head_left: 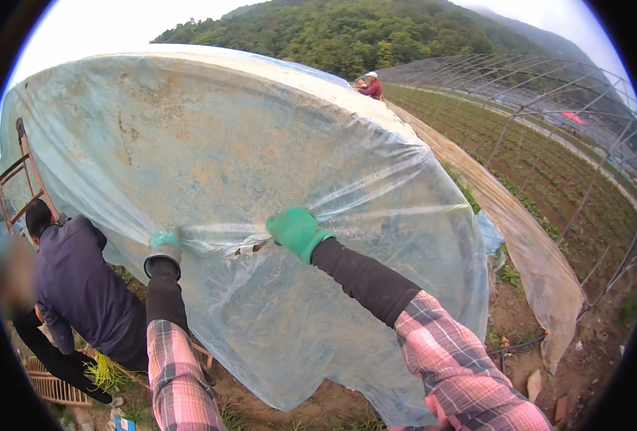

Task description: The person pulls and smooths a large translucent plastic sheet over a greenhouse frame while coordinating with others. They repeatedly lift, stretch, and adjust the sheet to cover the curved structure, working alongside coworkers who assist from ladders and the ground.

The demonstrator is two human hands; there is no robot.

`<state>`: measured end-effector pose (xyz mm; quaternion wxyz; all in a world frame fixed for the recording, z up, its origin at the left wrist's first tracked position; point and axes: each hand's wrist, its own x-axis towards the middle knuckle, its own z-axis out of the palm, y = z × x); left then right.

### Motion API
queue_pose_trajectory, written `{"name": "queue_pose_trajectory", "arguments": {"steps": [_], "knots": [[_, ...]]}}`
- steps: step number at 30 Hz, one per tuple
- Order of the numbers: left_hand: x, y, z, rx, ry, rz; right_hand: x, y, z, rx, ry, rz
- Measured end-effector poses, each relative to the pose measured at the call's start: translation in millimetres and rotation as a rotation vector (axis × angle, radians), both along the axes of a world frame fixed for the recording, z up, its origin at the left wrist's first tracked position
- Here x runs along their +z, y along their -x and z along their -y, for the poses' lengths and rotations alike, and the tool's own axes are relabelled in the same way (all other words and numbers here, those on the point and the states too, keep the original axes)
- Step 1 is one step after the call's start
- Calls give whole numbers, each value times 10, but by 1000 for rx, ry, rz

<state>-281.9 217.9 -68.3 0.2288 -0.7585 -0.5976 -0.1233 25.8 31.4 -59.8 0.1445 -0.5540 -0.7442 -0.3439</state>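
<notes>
A large, dirty, translucent plastic sheet (218,151) is drawn over the end of a greenhouse, its loose lower part hanging down in front of me. My left hand (165,246), in a green glove, is closed on the sheet at the left of the middle. Further right, my right hand (298,231), also green-gloved, grips the same sheet in a fist. Taut creases run between the two hands and away up to the right. Beside my right hand is a ragged torn hole (252,248). The fingertips of both hands are partly hidden in the folds.
At left, two people crouch close by, one in a dark jacket (92,280), below a rusty ladder (25,172). Another person in red (371,87) is at the far edge. Bare metal hoops (523,109), a brownish plastic strip (541,287) and a black hose (512,348) lie right.
</notes>
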Motion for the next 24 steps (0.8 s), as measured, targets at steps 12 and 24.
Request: {"name": "queue_pose_trajectory", "arguments": {"steps": [12, 24], "knots": [[-6, -26, -86, -3, -45, 0, -23, 21, 10, 20, -16, -31], [-20, -38, -159, -11, -41, -23, -5, 15, 22, 12, 13, -62]]}}
